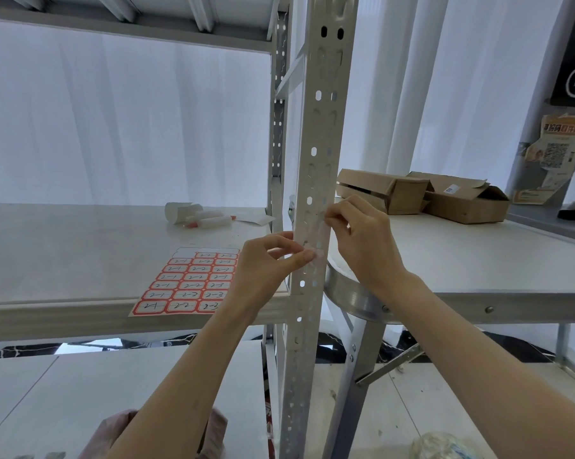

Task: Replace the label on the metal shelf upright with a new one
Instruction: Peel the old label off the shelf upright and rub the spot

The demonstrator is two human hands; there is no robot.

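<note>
Both hands meet on the one metal shelf upright (316, 154) at frame centre. The left hand (269, 263) pinches the lower end of a pale label (316, 238) between thumb and forefinger, and the right hand (359, 236), fingers curled, nips its upper edge. I judge the swap midway, though I cannot tell whether it is peeling or pressing. At 8 o'clock lies one label sheet (186, 286), three columns by seven rows, its top-left cell bare; at 2 o'clock stand two cardboard boxes (378, 190).
</note>
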